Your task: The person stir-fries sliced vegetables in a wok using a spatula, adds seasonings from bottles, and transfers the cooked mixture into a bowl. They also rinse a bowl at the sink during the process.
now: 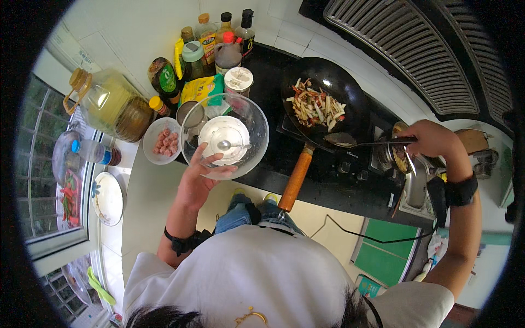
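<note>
My left hand (199, 174) is at the near side of a large clear bowl (258, 151), its fingers spread against the wall. Through the bowl shows a round white dish (209, 133) with a metal spoon (224, 144). My right hand (437, 138) grips the dark handle of a wok spatula (340, 139), whose metal blade rests inside a black wok (348, 90). Sliced pale and red food (318, 104) lies in the wok. The wok's wooden handle (297, 180) points toward me. Just below my right hand sits a metal bowl (385, 151) with brownish contents, partly hidden.
A small bowl (149, 143) of raw meat pieces stands left of the clear bowl. Behind are sauce bottles (227, 51), a yellow-green bag (203, 88) and a large oil jug (110, 104). A range hood (402, 53) hangs above right. A patterned plate (108, 199) lies far left.
</note>
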`<state>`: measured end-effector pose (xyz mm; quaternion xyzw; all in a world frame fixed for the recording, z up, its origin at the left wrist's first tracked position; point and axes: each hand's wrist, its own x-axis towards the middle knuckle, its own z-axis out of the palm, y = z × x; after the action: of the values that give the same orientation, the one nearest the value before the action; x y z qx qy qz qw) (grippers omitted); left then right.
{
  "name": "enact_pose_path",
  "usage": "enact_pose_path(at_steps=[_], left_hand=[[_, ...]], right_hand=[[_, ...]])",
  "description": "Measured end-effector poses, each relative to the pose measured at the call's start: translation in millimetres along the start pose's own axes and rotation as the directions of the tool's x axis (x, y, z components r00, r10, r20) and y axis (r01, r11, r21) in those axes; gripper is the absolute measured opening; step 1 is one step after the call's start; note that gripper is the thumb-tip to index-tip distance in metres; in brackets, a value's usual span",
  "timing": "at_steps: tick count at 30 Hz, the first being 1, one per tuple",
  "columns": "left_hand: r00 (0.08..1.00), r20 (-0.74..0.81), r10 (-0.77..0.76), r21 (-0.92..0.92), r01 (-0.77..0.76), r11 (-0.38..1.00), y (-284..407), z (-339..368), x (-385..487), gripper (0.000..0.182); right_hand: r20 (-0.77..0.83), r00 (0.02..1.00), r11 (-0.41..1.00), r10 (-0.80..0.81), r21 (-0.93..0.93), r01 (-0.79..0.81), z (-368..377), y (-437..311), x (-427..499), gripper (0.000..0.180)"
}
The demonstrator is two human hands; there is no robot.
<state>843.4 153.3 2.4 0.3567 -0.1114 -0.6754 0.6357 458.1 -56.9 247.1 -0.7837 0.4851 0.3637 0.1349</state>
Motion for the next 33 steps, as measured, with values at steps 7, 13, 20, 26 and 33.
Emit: enact_pose_path(at_steps=[7,13,20,26,33], left_hand=[[0.998,0.042,-0.042,-0.011,0.043,0.999,-0.4,-18.1,6.1,0.07],[0.998,0.025,-0.06,0.047,0.058,0.997,5.1,-27.9,8.1,0.061],[0.996,0.026,-0.081,-0.01,0.082,0.997,18.8,-30.8,13.4,0.079],[0.994,0.027,-0.107,-0.006,0.107,0.994,20.3,-36.5,12.3,0.075],[0.987,0.017,-0.162,0.026,0.162,0.986,16.0,-31.8,14.7,0.073]], right_hand=[[-0.392,0.92,0.962,0.018,-0.243,-0.122,14.2,-40.4,54.7,0.034],[-0.489,0.871,0.964,-0.05,-0.253,-0.087,-0.8,-58.4,32.6,0.036],[0.076,0.997,0.997,0.026,0.067,-0.031,-39.7,-77.1,20.0,0.038],[-0.161,0.987,0.937,0.014,0.346,0.043,-41.6,-88.0,55.6,0.032],[-0.075,0.99,0.929,0.123,0.358,-0.089,-41.9,-33.1,19.3,0.032]])
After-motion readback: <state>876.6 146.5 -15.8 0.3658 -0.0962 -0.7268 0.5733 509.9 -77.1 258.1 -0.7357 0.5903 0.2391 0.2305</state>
